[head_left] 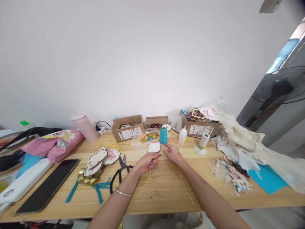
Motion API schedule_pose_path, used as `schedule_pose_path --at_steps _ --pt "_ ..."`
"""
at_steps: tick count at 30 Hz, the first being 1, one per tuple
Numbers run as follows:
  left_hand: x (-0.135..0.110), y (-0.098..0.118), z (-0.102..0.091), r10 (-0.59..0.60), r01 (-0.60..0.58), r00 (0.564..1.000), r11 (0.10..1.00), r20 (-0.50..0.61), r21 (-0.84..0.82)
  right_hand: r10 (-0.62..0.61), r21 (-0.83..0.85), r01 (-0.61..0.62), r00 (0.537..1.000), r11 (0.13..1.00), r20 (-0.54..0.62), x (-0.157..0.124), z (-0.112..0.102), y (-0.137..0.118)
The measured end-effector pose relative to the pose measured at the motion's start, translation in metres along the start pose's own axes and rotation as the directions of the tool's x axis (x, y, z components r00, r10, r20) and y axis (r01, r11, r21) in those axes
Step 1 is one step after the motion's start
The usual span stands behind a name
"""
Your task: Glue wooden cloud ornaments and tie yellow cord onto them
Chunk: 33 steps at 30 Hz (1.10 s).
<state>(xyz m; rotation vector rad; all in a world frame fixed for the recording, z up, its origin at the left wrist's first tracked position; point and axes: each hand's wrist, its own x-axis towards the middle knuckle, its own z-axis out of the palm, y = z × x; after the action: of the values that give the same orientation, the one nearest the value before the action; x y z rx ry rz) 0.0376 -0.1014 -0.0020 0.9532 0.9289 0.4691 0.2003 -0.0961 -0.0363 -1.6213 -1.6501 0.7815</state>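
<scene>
My left hand (147, 161), a silver bangle on its wrist, is closed just below a white cloud-shaped tag (154, 147) with a dark edge. A thin yellow cord (187, 187) runs from the tag's lower edge; one length hangs below my left hand and another trails past my right forearm over the table edge. My right hand (173, 153) pinches the cord close to the tag's right side. Right behind the hands stands a cone of teal thread (163, 135). Black-handled scissors (122, 165) lie left of my left hand, blades pointing away.
At left lie shaped tags (111, 156) with gold bells (91, 180) and teal ribbons, a black tablet (49, 186) and a pink pouch (56, 143). Cardboard boxes (127, 128), a white squeeze bottle (182, 136) and a white spool (204, 141) stand behind. Fabric scraps (231, 175) lie at right.
</scene>
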Motion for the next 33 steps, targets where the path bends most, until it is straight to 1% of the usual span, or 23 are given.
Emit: schedule_pose_path --at_steps 4,6,9,12,15,17,20,22,26,30,33 --pt "0.0 -0.004 -0.002 0.045 -0.045 0.999 0.999 -0.017 0.005 -0.066 -0.002 0.067 0.997 0.998 0.05 -0.007 -0.005 -0.005" --pt "0.001 -0.006 -0.003 0.064 -0.064 0.997 0.998 -0.038 0.01 -0.068 -0.006 0.068 0.996 0.998 0.064 -0.009 -0.006 -0.004" --pt "0.002 -0.008 -0.004 0.079 -0.079 0.995 0.997 -0.054 0.018 -0.021 -0.024 0.022 1.0 0.999 0.023 -0.008 -0.006 -0.002" --pt "0.003 -0.008 -0.005 0.101 -0.1 0.993 0.995 -0.055 0.025 0.036 -0.048 -0.04 0.996 0.998 -0.077 -0.002 -0.008 -0.004" --pt "0.008 -0.009 -0.004 0.131 -0.129 0.988 0.991 -0.082 0.02 0.078 -0.088 -0.096 0.98 0.992 -0.184 0.007 -0.012 -0.014" --pt "0.01 -0.01 -0.003 0.142 -0.141 0.985 0.99 -0.1 0.02 0.115 -0.154 -0.153 0.966 0.976 -0.231 0.014 -0.014 -0.021" --pt "0.012 -0.011 -0.001 0.148 -0.145 0.984 0.989 -0.104 0.037 0.168 -0.297 -0.239 0.955 0.924 -0.246 0.023 -0.011 -0.03" --pt "0.011 -0.012 0.0 0.146 -0.141 0.984 0.989 -0.1 0.05 0.176 -0.355 -0.258 0.953 0.898 -0.249 0.028 -0.008 -0.031" --pt "0.014 -0.014 -0.001 0.131 -0.125 0.987 0.99 -0.092 0.063 0.183 -0.392 -0.291 0.94 0.873 -0.288 0.032 -0.008 -0.024" --pt "0.019 -0.016 0.0 0.131 -0.126 0.987 0.99 -0.092 0.059 0.218 -0.412 -0.337 0.925 0.847 -0.311 0.035 -0.016 -0.016" --pt "0.018 -0.015 0.003 0.129 -0.125 0.987 0.991 -0.093 0.052 0.219 -0.419 -0.338 0.927 0.843 -0.305 0.035 -0.021 -0.015"
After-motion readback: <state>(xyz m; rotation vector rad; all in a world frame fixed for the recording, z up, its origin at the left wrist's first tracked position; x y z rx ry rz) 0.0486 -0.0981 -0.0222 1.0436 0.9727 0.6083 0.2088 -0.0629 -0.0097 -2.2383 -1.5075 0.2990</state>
